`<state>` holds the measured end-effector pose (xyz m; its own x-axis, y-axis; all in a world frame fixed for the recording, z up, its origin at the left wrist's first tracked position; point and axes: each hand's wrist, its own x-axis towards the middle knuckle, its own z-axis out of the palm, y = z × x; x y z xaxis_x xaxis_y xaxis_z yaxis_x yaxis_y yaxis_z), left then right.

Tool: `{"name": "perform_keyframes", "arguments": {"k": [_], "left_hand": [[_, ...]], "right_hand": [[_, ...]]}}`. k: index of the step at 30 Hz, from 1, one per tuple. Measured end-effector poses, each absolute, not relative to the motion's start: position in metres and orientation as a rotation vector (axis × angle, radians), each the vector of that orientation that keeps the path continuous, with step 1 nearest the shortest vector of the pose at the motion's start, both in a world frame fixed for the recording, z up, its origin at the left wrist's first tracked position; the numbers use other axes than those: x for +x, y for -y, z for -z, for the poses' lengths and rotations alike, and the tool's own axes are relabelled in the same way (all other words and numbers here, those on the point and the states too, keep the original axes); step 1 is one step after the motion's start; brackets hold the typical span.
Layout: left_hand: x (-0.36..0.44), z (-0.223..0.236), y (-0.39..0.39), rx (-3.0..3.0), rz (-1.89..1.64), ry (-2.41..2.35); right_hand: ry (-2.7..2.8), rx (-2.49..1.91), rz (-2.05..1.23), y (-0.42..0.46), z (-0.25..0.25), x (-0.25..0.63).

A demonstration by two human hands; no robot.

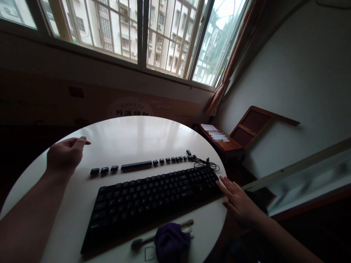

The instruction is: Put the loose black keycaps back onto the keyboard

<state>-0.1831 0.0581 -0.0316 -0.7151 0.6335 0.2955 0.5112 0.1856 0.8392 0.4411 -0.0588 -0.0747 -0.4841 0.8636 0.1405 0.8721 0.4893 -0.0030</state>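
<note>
A black keyboard (153, 199) lies at a slant on the round white table (104, 135). My right hand (237, 199) is open at its right end, fingers spread, the fingertips at or very near the keyboard's edge. Over the table's left side my left hand (65, 155) is closed, thumb and fingers pressed together; whatever is in it, if anything, is hidden. Behind the keyboard runs a row of loose black keycaps (114, 168), including a long space bar (136, 165). In front lie a brush with dark bristles (137, 243) and a crumpled purple cloth (172, 241).
A coiled black cable (211, 165) rests by the keyboard's far right corner. A thin wire loop (149, 252) lies beside the cloth. Beyond the table stands a wooden chair (252, 126) with papers (219, 136) on its seat. Barred windows (170, 36) are ahead.
</note>
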Motion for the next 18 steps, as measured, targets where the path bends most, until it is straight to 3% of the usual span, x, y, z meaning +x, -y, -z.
{"name": "perform_keyframes", "arguments": {"k": [18], "left_hand": [[-0.192,0.04,-0.065,1.232,-1.583,-2.327]], "right_hand": [[2.43,-1.441,0.087,0.055,0.072,0.436]]}}
